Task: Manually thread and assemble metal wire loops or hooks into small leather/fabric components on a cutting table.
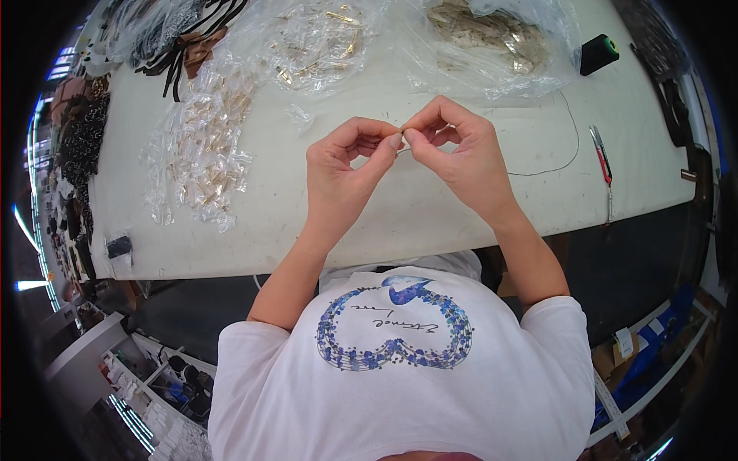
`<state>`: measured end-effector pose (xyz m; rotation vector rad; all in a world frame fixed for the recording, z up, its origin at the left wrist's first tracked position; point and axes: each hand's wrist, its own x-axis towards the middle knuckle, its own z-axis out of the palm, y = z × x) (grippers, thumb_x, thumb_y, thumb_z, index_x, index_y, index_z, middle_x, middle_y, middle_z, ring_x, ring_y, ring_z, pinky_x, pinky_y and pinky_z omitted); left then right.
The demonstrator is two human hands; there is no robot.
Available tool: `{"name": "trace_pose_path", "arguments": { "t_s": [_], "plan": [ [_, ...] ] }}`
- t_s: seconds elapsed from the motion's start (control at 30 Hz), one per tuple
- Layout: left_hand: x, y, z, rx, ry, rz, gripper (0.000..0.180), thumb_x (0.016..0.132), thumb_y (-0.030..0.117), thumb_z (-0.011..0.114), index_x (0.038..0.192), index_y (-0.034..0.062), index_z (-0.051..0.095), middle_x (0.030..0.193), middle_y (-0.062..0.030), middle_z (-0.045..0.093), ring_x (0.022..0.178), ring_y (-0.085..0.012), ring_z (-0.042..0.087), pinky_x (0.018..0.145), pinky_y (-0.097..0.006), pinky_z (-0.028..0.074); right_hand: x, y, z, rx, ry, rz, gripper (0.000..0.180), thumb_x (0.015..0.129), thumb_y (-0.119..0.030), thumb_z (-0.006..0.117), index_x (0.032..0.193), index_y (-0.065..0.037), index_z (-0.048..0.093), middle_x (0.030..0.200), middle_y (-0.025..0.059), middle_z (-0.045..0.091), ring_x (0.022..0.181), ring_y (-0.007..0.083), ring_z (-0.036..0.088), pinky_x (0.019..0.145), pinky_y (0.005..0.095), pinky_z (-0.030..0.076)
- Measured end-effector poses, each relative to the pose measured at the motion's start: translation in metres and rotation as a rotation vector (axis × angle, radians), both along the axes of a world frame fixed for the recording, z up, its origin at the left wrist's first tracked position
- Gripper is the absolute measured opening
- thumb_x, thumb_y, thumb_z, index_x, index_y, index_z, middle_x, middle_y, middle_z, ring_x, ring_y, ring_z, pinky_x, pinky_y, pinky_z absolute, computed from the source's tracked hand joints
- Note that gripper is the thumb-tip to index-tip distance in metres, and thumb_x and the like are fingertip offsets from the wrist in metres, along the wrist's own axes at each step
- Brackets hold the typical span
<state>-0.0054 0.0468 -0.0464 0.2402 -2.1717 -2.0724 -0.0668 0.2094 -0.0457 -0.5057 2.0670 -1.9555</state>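
Two bare hands meet over the pale table, thumbs and forefingers pinched tip to tip around a small thin item, which sits between them, mostly hidden and too small to identify. Both the left hand and the right hand grip it, and a short grey strand shows just below, between the thumbs. On the right, a dark thread curves across the tabletop and meets the right wrist's outline; beyond it lie red-handled snips, with a dark spool near the far edge. Left of the hands spreads a pile of small clear packets with gold-coloured pieces inside. Farther back rest more such packets, dark straps and a large clear bag.
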Motion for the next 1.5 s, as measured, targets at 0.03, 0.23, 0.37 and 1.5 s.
{"name": "trace_pose_path", "arguments": {
  "t_s": [0.03,0.23,0.37,1.5],
  "plan": [
    [0.000,0.000,0.000,0.026,-0.010,-0.005,0.010,0.090,0.005,0.070,0.098,-0.0019,0.071,0.089,-0.0039,0.072,0.078,-0.0088,0.065,0.074,-0.023,0.052,-0.001,0.001,-0.001,0.000,0.000,0.000,0.004,0.084,-0.006,0.067,0.085,-0.002,0.066,0.079,0.0026,0.069,0.070,0.0089,0.064,0.064,0.0237,0.052],
    [-0.001,-0.003,0.000,0.210,-0.087,-0.064,0.013,0.091,0.007,0.071,0.101,-0.0019,0.069,0.090,-0.0078,0.072,0.079,-0.0119,0.067,0.072,-0.025,0.053,-0.002,0.004,-0.003,-0.018,-0.070,0.037,0.004,0.085,-0.007,0.067,0.085,-0.003,0.066,0.078,0.0017,0.068,0.070,0.0078,0.063,0.065,0.0231,0.051],
    [-0.004,-0.007,0.001,0.253,-0.133,-0.091,0.014,0.092,0.009,0.070,0.102,-0.0007,0.069,0.089,-0.0079,0.072,0.079,-0.0120,0.066,0.073,-0.025,0.052,0.001,0.003,0.000,0.025,0.001,0.007,0.004,0.085,-0.008,0.067,0.085,-0.004,0.066,0.078,0.0023,0.068,0.068,0.0088,0.063,0.065,0.0243,0.051],
    [-0.002,-0.011,0.005,0.047,-0.147,-0.172,0.012,0.094,0.008,0.069,0.100,-0.0017,0.069,0.088,-0.0060,0.072,0.080,-0.0097,0.067,0.070,-0.023,0.052,-0.006,0.013,-0.001,0.425,0.916,0.003,0.010,0.080,-0.008,0.073,0.085,-0.008,0.065,0.080,0.0040,0.058,0.076,0.0233,0.058,0.070,0.0359,0.048]
  ]
}}
